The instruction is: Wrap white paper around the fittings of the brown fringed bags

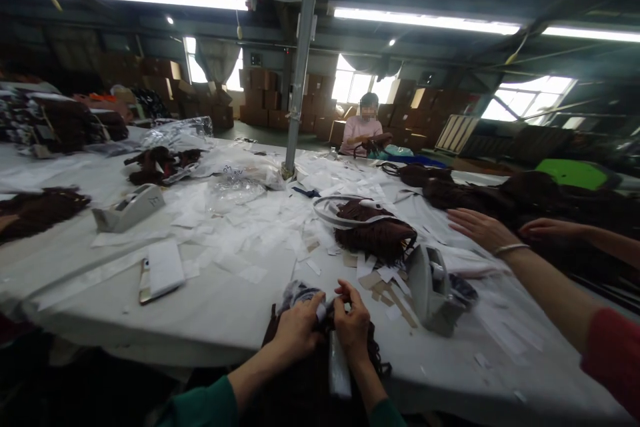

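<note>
At the front edge of the table a dark brown fringed item (310, 380) lies under both hands, with a bunched clear plastic piece (295, 290) at its top. My left hand (303, 323) has its fingers pressed on the plastic and a whitish piece. Close beside it, my right hand (353, 317) has thumb and fingers bent together near the same spot; what lies between them is too small to make out. A clear, whitish strip (340, 367) hangs down beside my right hand over the brown item.
White paper scraps cover the table (210, 307). A tape dispenser (433, 293) stands right, another (130, 208) left, near a phone (145, 283) under white paper. A brown bundle (375, 230) lies centrally. Another person's hands (483, 230) reach in from the right; a metal post (301, 67) rises behind.
</note>
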`<state>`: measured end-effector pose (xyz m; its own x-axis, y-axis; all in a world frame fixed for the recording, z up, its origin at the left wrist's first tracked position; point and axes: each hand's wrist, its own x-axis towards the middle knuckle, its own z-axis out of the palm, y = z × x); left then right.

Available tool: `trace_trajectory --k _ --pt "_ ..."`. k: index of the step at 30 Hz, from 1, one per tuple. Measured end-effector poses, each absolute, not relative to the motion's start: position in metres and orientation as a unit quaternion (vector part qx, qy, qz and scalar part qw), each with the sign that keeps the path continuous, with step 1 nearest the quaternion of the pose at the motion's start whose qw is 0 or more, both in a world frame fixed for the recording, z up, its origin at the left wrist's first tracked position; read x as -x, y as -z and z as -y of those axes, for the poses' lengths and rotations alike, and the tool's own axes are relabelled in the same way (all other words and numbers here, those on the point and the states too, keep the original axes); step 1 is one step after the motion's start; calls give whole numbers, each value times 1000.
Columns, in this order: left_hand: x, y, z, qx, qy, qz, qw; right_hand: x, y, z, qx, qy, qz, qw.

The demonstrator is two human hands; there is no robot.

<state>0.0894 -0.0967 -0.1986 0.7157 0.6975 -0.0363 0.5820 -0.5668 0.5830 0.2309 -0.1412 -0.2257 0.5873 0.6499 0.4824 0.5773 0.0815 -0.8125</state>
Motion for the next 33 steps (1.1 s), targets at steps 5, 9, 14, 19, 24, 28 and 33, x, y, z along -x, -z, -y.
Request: trace_trajectory --k 5,9,14,19,24,28,33 --pt "-95 209 94 -863 -107 -393 300 -260 213 165 698 -8 364 617" --pt "-92 223 97 -857 -147 -389 305 -311 229 194 783 154 383 466" --pt "-83 237 109 -865 -239 -337 286 -344 269 209 877 209 357 246" --pt "-84 229 103 -842 -233 -370 318 -345 283 206 865 210 401 218" --pt "-91 208 84 -836 -148 -357 390 -342 275 205 866 212 398 216" --pt "-91 193 79 -849 -117 -342 386 -345 275 209 853 228 411 229" --pt "-95 185 78 -842 -121 -308 427 -381 301 209 778 282 492 273"
